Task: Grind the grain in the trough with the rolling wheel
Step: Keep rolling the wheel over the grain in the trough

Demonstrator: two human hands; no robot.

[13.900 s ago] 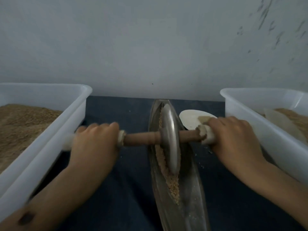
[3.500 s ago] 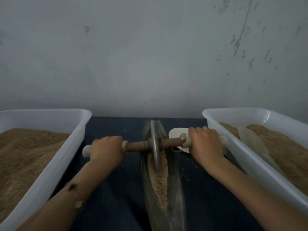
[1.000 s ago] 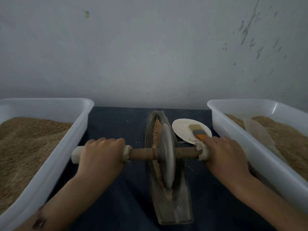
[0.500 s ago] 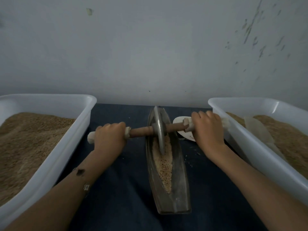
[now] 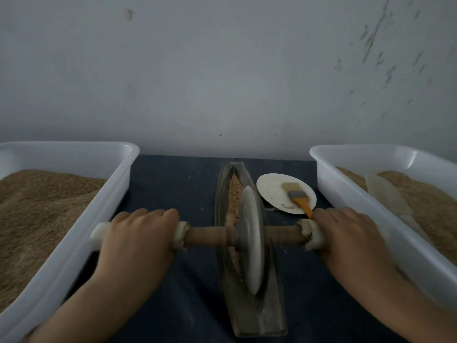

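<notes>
A narrow boat-shaped metal trough [image 5: 222, 184] lies lengthwise on the dark blue table. Tan grain [image 5: 234, 191] fills its far half, and a little shows beside the wheel. The metal rolling wheel [image 5: 251, 238] stands upright in the near half of the trough on a wooden axle [image 5: 207, 235]. My left hand [image 5: 138, 240] grips the white-wrapped left end of the axle. My right hand [image 5: 346, 237] grips the wrapped right end. Both hands hide most of the wrapping.
A white tub of grain [image 5: 81, 219] stands on the left, and another white tub [image 5: 358, 209] with grain and a pale scoop [image 5: 385, 199] on the right. A small white plate [image 5: 269, 191] with an orange-handled brush [image 5: 298, 198] lies right of the trough. A grey wall rises behind.
Half a second ago the wheel was at the far end of the trough. Both hands have pulled it back toward me, uncovering the plate and brush.
</notes>
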